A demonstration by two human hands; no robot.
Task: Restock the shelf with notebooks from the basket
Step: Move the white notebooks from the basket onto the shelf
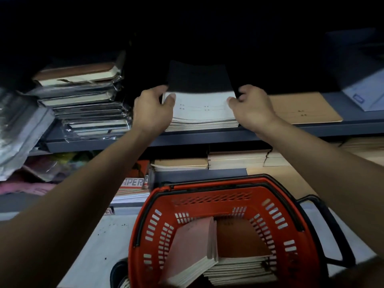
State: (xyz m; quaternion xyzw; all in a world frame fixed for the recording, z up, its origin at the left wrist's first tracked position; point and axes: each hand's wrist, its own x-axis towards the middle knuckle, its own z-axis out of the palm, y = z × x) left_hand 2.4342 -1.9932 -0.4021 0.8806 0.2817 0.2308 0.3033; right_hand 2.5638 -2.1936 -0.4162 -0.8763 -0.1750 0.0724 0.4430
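A stack of white-covered notebooks [202,113] lies on the grey shelf [207,136], its back half in deep shadow. My left hand [152,110] grips the stack's left edge, thumb on the top cover. My right hand [252,108] grips its right edge the same way. Below, the red basket [207,196] stands on the floor. It holds a slanted pile of pink-covered notebooks [193,244] and a flat pile of brown-covered notebooks [239,242].
Wrapped dark notebooks [89,107] are stacked left of the white stack, a brown notebook [303,110] lies to its right, and a white box [365,92] sits far right. The lower shelf holds more notebook piles [236,159]. The basket's black handle [324,221] hangs to the right.
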